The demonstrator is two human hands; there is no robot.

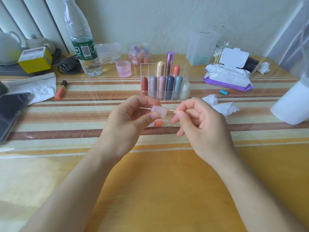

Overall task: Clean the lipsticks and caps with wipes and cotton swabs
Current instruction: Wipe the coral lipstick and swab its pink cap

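1. Two hands meet at frame centre, above the striped cloth (80,114).
2. Left hand (127,118) pinches a pale pink cap (158,112) between thumb and fingers.
3. Right hand (200,121) pinches a cotton swab (172,110) by its stick; the stick runs into the cap.
4. Pink-orange lipstick (158,123) lies on the cloth, just below the cap.
5. Clear rack (147,69) of lipsticks stands behind the hands; wipes pack (227,76), lid open, upper right.

The left grip (127,121) pinches a pale pink cap (158,112) between thumb and fingers. The right grip (200,118) pinches a cotton swab (172,110) whose stick meets the cap. Beyond them on the tabletop (167,181) stands a clear rack (185,91) of lipsticks, with an open wipes pack (229,77) to its right.
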